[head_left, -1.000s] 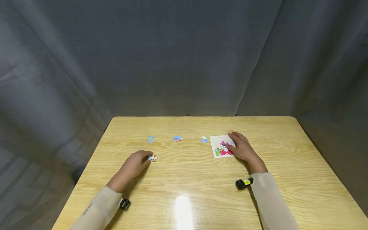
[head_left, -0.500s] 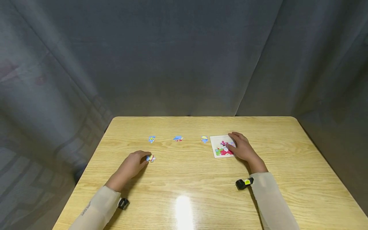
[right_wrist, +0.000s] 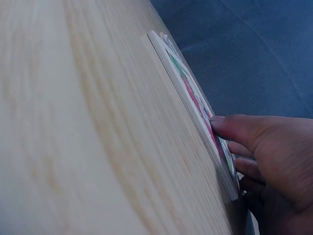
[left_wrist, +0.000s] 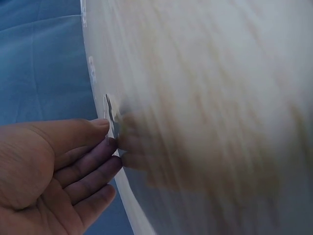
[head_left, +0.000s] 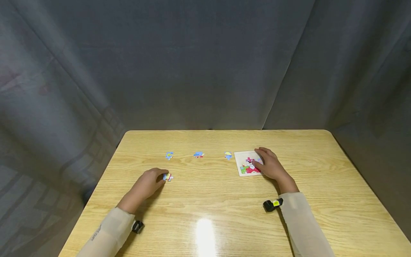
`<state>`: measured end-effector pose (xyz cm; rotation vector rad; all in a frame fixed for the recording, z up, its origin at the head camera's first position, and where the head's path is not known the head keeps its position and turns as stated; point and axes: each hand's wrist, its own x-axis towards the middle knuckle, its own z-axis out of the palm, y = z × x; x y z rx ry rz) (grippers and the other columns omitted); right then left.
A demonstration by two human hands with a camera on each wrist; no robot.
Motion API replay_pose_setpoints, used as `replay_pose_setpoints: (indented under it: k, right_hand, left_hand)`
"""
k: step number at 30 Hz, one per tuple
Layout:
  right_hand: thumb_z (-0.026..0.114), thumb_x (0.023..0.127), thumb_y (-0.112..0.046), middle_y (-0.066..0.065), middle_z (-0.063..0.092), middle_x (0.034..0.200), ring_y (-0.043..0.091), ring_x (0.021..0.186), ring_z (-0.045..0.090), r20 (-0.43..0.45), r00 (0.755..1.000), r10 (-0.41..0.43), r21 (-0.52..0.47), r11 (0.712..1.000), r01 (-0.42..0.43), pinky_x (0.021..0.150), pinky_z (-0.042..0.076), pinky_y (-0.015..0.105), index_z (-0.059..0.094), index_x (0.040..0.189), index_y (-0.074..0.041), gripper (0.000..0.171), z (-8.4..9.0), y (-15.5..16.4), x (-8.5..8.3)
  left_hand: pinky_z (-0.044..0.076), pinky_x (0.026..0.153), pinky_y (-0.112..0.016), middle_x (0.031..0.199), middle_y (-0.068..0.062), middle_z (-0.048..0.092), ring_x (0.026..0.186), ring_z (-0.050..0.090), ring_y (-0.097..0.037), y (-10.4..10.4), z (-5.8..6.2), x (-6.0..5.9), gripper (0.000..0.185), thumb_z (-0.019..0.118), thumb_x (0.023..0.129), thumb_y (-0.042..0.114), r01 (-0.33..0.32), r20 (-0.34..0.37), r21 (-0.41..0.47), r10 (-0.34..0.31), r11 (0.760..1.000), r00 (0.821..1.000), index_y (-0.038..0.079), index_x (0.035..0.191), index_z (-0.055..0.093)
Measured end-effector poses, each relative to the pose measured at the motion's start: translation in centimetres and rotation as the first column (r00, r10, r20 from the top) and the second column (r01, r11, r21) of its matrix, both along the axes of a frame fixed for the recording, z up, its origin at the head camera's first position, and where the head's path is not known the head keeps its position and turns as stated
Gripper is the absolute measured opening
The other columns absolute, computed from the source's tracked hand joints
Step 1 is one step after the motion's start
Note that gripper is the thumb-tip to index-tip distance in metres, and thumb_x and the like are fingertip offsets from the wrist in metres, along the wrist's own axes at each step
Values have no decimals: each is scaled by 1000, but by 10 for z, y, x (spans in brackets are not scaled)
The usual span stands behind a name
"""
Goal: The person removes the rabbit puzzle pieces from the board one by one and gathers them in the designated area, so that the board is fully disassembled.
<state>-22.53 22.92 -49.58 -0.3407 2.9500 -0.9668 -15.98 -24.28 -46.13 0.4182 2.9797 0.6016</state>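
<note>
1. Head view: the left hand [head_left: 147,185] lies on the counter [head_left: 224,200] at near left, its fingertips pinching a small puzzle piece [head_left: 167,177] that is on or just above the wood. The right hand [head_left: 269,165] rests on the puzzle board [head_left: 243,161] at right, thumb and fingers lightly bent and pressing on it, gripping nothing. Three loose pieces [head_left: 198,155] lie in a row farther back, left of the board.

2. Left wrist view: blurred; the thumb and fingers [left_wrist: 93,161] meet the thin piece [left_wrist: 112,117] at its edge. So shallow a hold could let the piece slip and drop as it lifts.

3. Right wrist view: the thumb [right_wrist: 234,126] presses the picture face of the board [right_wrist: 195,105], which lies flat. If that pressure eases, the board may slide on the smooth counter when a piece is pushed in.
</note>
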Motion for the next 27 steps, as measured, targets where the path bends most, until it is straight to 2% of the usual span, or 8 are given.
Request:
replay_pose_setpoints:
  k: [15,23,27]
  right_hand:
    - [61,97,-28,24,26,152,46,139,19,4,1000,-9,0,1000,9,110,21,62,37,147,0,63,-2,1,-1]
    - [60,97,-31,24,26,152,46,139,19,-2,1000,0,-10,1000,0,110,20,63,37,147,-1,63,-2,3,0]
    - [58,98,-34,24,25,152,46,140,18,4,1000,11,-21,1000,-11,110,20,64,37,148,-1,63,-1,3,0]
  left_hand:
    - [51,91,-47,121,-15,63,112,60,-32,-1,-3,-1,37,70,89,5,-19,27,13,19,1000,999,3,126,64]
    - [49,93,-48,124,-16,62,115,58,-34,0,-1,1,38,68,91,10,4,31,25,-5,1000,1000,2,128,62]
    - [49,95,-49,126,-17,60,115,58,-35,3,4,2,40,67,93,14,25,10,41,-25,999,1000,2,130,60]
